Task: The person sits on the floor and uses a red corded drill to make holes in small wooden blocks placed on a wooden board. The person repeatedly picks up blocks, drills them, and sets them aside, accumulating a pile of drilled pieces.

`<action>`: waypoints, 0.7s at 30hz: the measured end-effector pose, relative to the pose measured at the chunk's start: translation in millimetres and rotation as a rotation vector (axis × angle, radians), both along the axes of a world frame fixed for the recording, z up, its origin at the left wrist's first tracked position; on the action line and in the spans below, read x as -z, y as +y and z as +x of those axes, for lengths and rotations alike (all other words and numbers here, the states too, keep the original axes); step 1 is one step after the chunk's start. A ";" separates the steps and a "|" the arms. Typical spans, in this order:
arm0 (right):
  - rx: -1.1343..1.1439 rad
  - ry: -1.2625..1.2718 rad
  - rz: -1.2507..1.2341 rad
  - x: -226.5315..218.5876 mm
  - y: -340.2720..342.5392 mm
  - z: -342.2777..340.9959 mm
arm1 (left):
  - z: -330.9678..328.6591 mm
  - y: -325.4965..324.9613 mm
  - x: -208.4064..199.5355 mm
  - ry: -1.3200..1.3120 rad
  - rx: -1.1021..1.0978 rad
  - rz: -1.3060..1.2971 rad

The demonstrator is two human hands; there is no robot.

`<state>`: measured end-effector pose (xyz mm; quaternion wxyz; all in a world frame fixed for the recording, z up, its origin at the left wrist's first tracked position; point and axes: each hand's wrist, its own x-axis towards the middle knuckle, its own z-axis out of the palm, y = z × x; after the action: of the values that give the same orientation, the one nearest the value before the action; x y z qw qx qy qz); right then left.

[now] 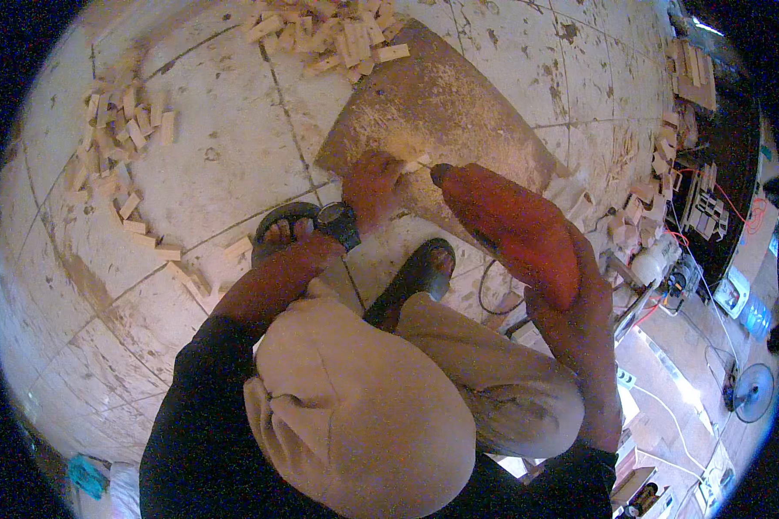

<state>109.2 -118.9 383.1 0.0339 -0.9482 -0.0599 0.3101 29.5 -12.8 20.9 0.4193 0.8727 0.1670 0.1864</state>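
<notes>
My left hand (374, 183) is low over a brown board (459, 95) that is dusted with sawdust. Its fingers close on a small pale wooden block (417, 163) at the board's near edge. A dark watch (337, 225) sits on that wrist. My right hand (585, 281) is wrapped round the back of a red power drill (515, 221), and its fingers are mostly hidden. The drill's black chuck (440, 176) points left at the block, with a thin bit reaching close to it. Whether the bit touches the wood I cannot tell.
Several wooden blocks (346, 39) are heaped past the board, and more blocks (130, 125) lie scattered at the left. My sandalled feet (415, 277) stand close below my hands. Wood pieces (640, 208), cables and a fan (750, 391) are along the right.
</notes>
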 end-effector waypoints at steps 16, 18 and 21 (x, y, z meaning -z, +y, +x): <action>-0.154 0.078 -0.048 1.3 26.7 16.1 | 1.6 -2.5 13.2 -0.040 0.054 -0.023; -0.166 0.102 -0.041 3.6 26.3 17.7 | 1.8 -4.2 12.9 -0.064 0.042 -0.026; -0.156 0.089 -0.044 6.6 24.7 16.3 | 2.3 -5.9 13.3 0.043 0.065 -0.098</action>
<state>125.5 -94.2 376.4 -0.0086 -0.9265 -0.1249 0.3550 31.8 -18.7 7.6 0.4636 0.8599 0.1563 0.1454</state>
